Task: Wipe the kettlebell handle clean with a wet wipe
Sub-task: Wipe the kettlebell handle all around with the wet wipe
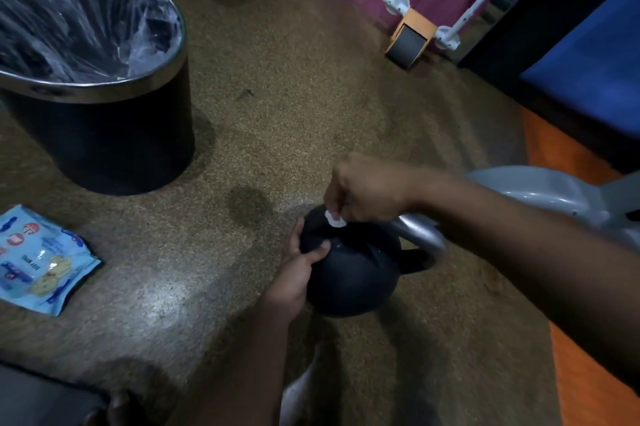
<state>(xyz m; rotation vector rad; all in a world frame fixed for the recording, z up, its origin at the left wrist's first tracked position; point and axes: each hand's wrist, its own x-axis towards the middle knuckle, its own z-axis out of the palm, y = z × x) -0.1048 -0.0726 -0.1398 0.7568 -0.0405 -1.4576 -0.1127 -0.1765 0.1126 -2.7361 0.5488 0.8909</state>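
Speckled tan gym flooring (294, 86) fills the view, and the black kettlebell (353, 269) lying on it serves as the landmark for everything else. It rests tipped on its side, its round body toward the person and its silver handle (420, 233) pointing away to the right of the body, so the handle's loop runs roughly from upper left to lower right. The left hand (298, 273) presses against the near left flank of the body, fingers curled over the dark surface with the thumb on top, bracing the weight. The right hand (370, 188) comes in from the right, above the top of the body where the handle's left leg joins it, its fingers bunched in a pinch around a small white wet wipe (335, 219) that touches the kettlebell at that junction. This hand is the nearer of the two to the handle; the grip bar lies just to its right, partly hidden under the right forearm. Judging from this, wiping should travel rightward along the bar, following its curve, while the left hand keeps the body from rolling. Well to the left of the kettlebell lies a blue wet-wipe packet (38, 263), and beyond it to the upper left stands a black lined waste bin (100, 134). Far beyond, toward the upper right, sits an orange ab roller (408, 39).
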